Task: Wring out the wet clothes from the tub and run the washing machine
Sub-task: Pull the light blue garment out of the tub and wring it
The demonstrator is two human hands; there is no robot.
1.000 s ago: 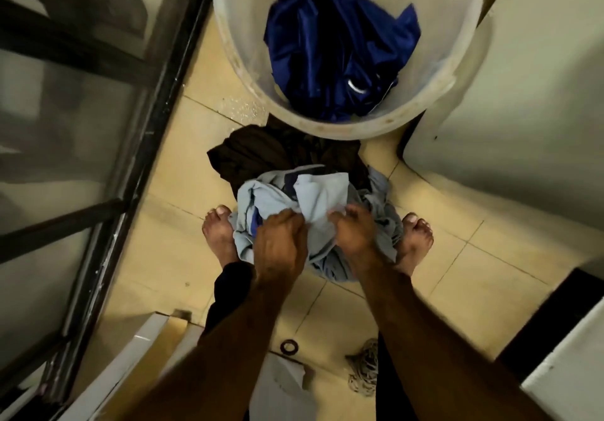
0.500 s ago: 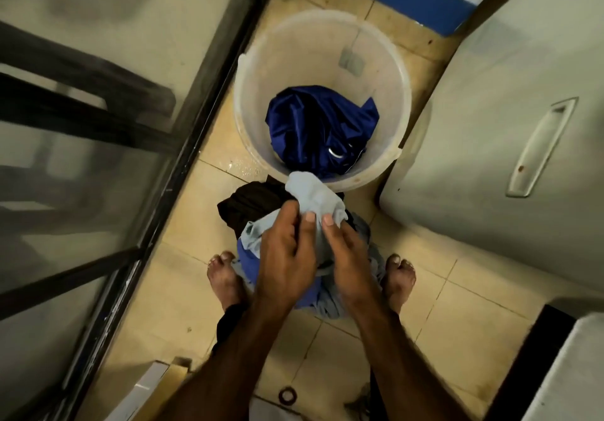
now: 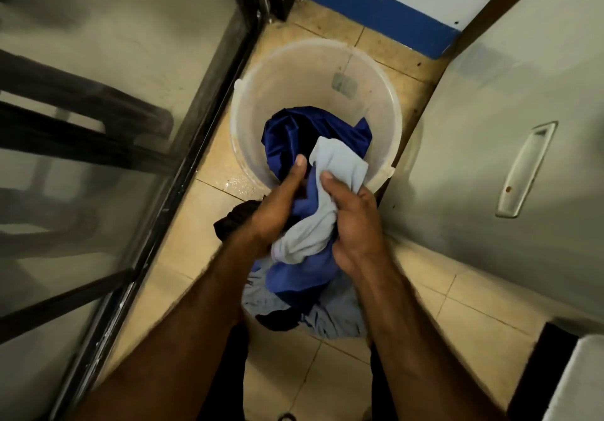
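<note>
A translucent white tub (image 3: 255,107) stands on the tiled floor with a dark blue garment (image 3: 294,139) inside. In front of the tub I hold a light blue and blue garment (image 3: 313,234), lifted off the floor. My left hand (image 3: 277,208) grips its left side, thumb up. My right hand (image 3: 353,224) grips the pale part, which sticks up over the tub's near rim. The garment's lower end hangs down between my arms. A dark brown cloth (image 3: 235,218) lies on the floor behind my left hand.
A glass door with a black frame (image 3: 183,172) runs along the left. A grey cabinet with a recessed handle (image 3: 523,169) stands at the right. A blue skirting (image 3: 376,12) lines the far wall. A white corner (image 3: 578,381) shows at bottom right.
Both hands have lifted the light blue garment off the floor pile and up toward the tub's near rim. The camera has risen and now looks farther forward.
</note>
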